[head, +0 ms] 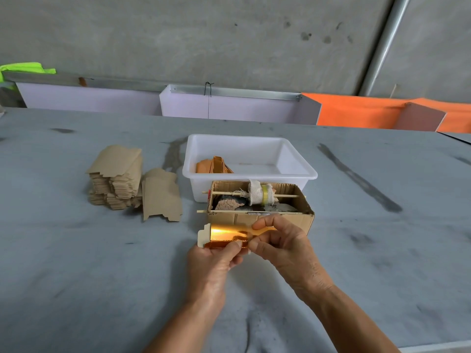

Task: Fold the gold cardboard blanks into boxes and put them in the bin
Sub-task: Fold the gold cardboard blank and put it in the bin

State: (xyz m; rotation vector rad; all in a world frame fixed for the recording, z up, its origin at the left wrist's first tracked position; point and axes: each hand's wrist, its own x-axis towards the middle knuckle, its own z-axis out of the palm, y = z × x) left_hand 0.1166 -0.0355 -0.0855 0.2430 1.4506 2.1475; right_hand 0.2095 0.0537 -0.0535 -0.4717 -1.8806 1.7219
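Grey table [76, 263], stained, against a concrete wall; pale and orange panels along its far edge. Item in hand: one gold blank [226, 236], centre frame, held just above the table in front of a carton [285, 220], partly folded into a trough with a white tab at its left end. Left hand [214, 263] pinches the near fold from below; right hand [283, 240] pinches the right end, thumb and fingers curled on it; the two hands sit close together. Handling note: the step likely wants creases pressed along the scored lines and tabs tucked squarely, with a light grip so the foil face does not dent. Stock: stack of blanks [114, 177], brown side up, centre left, with a loose few leaning beside it. Containers: white bin [300, 171], upper centre, holding some gold folded pieces at its left side, count unclear; the carton, just in front of the bin, open-topped, holding stones, a cloth-wrapped roll on a stick, a second stick across its near edge.
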